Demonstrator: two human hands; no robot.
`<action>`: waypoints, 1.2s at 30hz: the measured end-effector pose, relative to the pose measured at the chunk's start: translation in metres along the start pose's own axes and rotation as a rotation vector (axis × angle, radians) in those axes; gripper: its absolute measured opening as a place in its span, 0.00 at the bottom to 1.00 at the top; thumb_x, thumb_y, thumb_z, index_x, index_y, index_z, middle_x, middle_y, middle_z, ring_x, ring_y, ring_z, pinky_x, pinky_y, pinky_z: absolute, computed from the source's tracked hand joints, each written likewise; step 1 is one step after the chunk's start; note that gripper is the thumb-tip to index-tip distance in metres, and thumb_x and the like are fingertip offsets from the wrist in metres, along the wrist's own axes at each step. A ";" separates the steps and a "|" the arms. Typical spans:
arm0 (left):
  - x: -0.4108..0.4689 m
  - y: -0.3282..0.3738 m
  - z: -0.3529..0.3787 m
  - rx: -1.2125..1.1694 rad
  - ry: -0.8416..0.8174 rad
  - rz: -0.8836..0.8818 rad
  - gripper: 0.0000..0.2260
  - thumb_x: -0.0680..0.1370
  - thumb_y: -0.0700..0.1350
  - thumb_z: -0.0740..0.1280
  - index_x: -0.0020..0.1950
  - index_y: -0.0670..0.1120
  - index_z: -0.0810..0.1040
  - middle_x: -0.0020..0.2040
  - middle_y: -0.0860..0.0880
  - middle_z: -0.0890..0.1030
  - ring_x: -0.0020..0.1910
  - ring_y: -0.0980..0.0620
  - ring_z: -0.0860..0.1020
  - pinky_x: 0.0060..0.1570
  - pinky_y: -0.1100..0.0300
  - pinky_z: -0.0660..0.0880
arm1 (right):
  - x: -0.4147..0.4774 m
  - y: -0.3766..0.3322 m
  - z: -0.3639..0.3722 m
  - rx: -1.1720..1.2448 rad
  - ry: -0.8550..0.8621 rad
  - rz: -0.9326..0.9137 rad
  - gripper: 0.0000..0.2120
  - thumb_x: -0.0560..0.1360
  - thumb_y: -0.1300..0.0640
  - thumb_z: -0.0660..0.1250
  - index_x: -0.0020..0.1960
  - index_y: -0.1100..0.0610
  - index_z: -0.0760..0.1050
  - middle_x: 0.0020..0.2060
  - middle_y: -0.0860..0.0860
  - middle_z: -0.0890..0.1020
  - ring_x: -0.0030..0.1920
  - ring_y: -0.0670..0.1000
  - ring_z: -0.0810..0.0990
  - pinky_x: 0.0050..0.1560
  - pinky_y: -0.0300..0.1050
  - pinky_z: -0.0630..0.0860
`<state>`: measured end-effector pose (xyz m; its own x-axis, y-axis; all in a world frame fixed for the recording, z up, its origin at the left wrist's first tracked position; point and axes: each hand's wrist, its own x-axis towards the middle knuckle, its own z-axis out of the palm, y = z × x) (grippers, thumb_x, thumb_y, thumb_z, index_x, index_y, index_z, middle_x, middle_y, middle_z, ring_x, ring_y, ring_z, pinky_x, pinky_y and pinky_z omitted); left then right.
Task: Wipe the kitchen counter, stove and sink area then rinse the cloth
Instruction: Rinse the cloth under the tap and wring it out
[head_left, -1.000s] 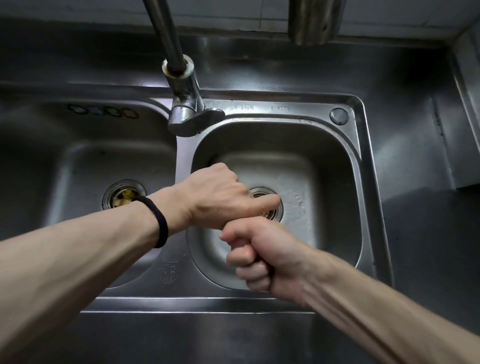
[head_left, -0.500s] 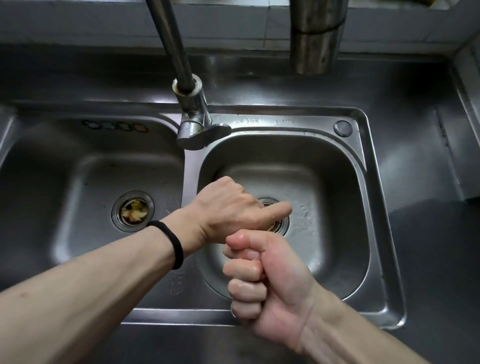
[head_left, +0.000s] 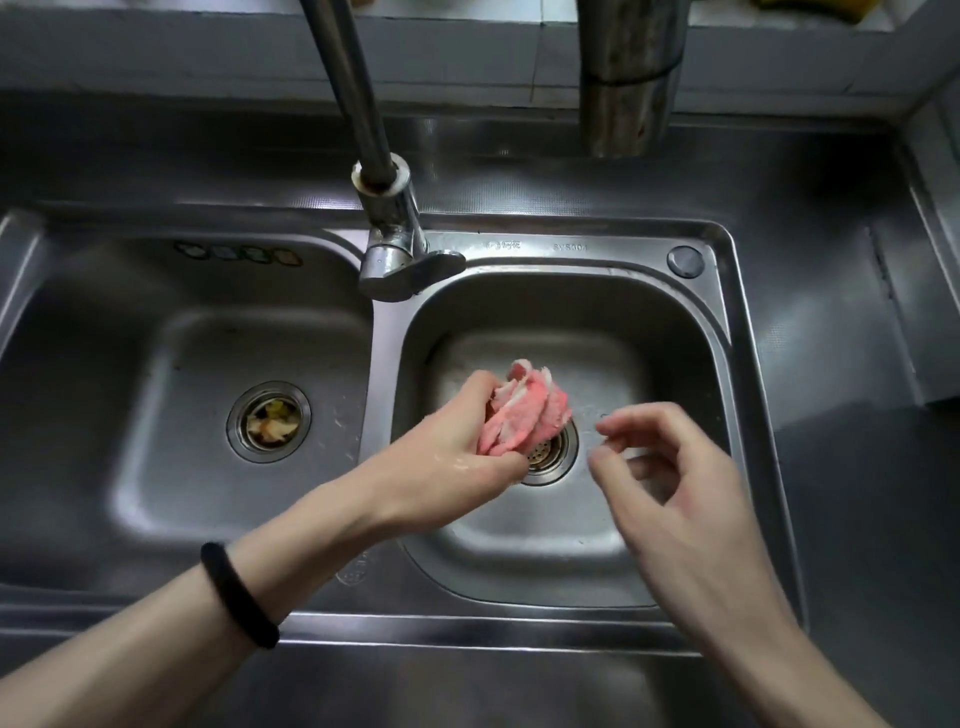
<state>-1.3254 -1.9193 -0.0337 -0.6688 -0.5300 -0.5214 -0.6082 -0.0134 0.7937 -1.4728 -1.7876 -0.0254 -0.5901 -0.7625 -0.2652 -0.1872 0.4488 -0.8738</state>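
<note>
Left hand (head_left: 457, 457) has the pink cloth (head_left: 524, 415) bunched up, fingers and thumb curled round its lower end. The rest sticks out up and to the right of the fist. The cloth is held in the air over the right basin (head_left: 691, 353), right above the drain (head_left: 550, 457) and not touching the steel as far as I can see. Right hand (head_left: 670, 483) holds nothing; its fingers (head_left: 634, 415) are loosely spread and bent, just beside the cloth but apart from it. The faucet (head_left: 389, 228) stands between the two basins, and no stream shows in view. The left basin (head_left: 130, 389) has scraps in its strainer. There is a black wristband (head_left: 236, 595) on the left wrist. The cloth looks like soft terry: limp, no stiffness, nothing to break. It is probably damp, so a bit heavier than dry and likely to drip, though I can't confirm that it is wet. It isn't really slippery, since the fabric gives plenty of friction. A firm full-hand squeeze should be fine, with no need for care. The best place for the second hand looks like the free crumpled end poking out on the upper right, opposite the left fist, which would allow twisting or opening it out. Pinching one thin fold would probably just pull the wad apart.
</note>
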 end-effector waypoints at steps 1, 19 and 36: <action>-0.003 0.001 0.004 -0.071 -0.018 -0.001 0.16 0.71 0.50 0.66 0.58 0.49 0.71 0.41 0.55 0.75 0.36 0.61 0.70 0.40 0.63 0.68 | -0.005 -0.004 0.002 0.026 -0.035 -0.038 0.07 0.75 0.55 0.74 0.49 0.45 0.79 0.43 0.43 0.84 0.40 0.46 0.82 0.39 0.39 0.78; -0.021 0.013 0.017 -0.274 0.216 0.150 0.03 0.85 0.41 0.65 0.52 0.46 0.76 0.38 0.49 0.85 0.36 0.52 0.83 0.45 0.55 0.79 | -0.002 -0.020 0.006 -0.003 0.021 -0.122 0.08 0.76 0.48 0.77 0.47 0.48 0.78 0.41 0.42 0.87 0.43 0.44 0.88 0.47 0.52 0.85; -0.034 0.012 0.026 -0.043 0.220 0.220 0.05 0.82 0.47 0.58 0.48 0.47 0.70 0.42 0.45 0.75 0.47 0.38 0.74 0.54 0.34 0.77 | 0.016 -0.009 -0.013 0.072 -0.073 0.050 0.08 0.74 0.56 0.68 0.37 0.56 0.79 0.31 0.50 0.83 0.35 0.44 0.82 0.43 0.53 0.81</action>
<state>-1.3207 -1.8798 -0.0146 -0.6707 -0.6950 -0.2591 -0.4374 0.0885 0.8949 -1.4903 -1.7979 -0.0162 -0.5383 -0.7730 -0.3359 -0.1001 0.4544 -0.8852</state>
